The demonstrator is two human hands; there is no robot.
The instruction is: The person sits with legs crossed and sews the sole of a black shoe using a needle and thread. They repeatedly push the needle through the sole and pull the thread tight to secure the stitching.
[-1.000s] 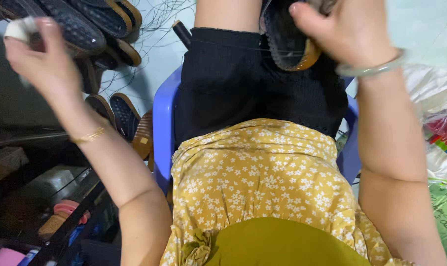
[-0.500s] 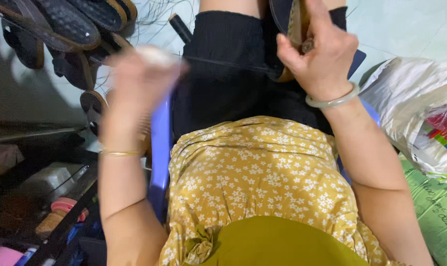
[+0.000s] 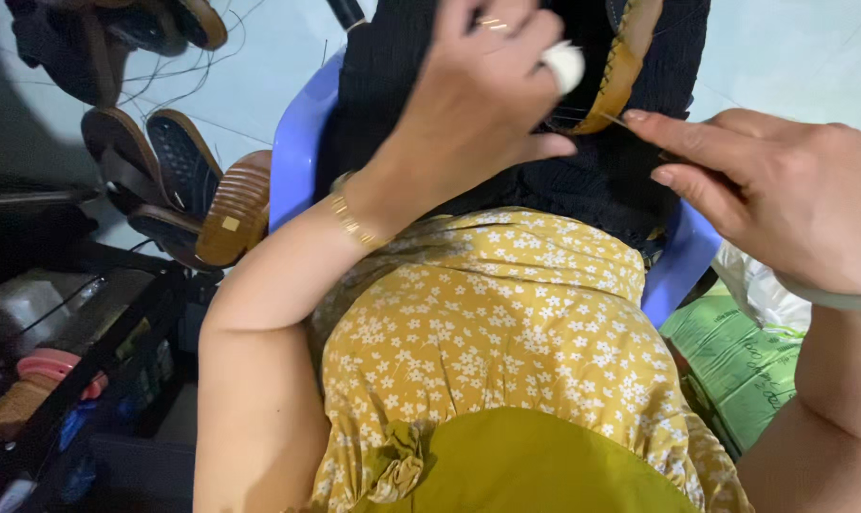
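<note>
A dark sandal with a tan stitched rim (image 3: 626,66) rests on my lap against black trousers. My left hand (image 3: 478,104), with a white wrap on one fingertip and a gold bracelet at the wrist, grips the sandal from the left. My right hand (image 3: 782,209), wearing a pale bangle, pinches a thin needle (image 3: 620,121) between thumb and forefinger, its tip at the sandal's rim. Dark thread runs from the rim under my left hand. Most of the sandal is hidden by that hand.
I sit on a blue plastic chair (image 3: 295,142) in a yellow flowered top. A heap of sandals and soles (image 3: 198,185) lies on the floor at left, above a black rack (image 3: 79,380). A green sack (image 3: 734,356) and a white bag (image 3: 748,285) sit at right.
My left hand swung from the upper left across to the sandal and took hold of it. My right hand left the sandal, dropped to the right and now pinches the needle.
</note>
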